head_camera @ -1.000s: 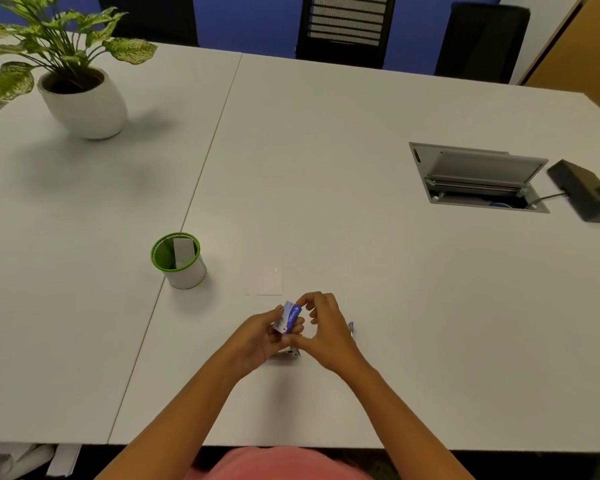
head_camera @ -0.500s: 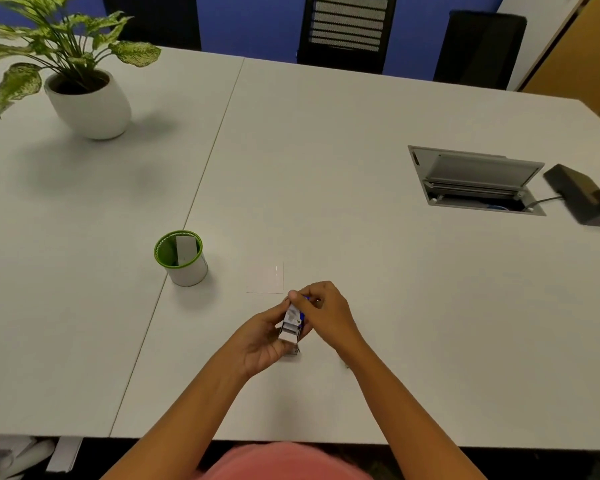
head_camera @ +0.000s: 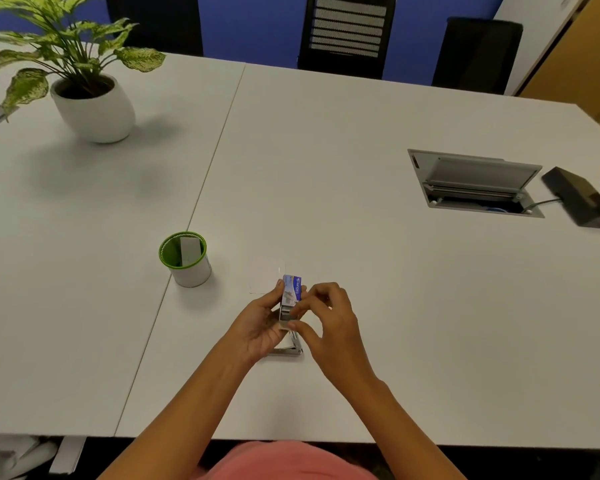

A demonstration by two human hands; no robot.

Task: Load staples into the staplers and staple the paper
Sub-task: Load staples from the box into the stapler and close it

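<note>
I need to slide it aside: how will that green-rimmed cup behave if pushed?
The green-rimmed cup seems to hold only a leaning card, so it is probably light and should slide easily on the smooth table. It stands upright; a push near the rim might tip it.

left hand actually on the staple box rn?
Touching. The head view shows the left hand gripping the staple box from its left side, fingertips curled against the box's edge with no gap.

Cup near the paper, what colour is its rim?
Bright green, on the white cup; head view.
</note>
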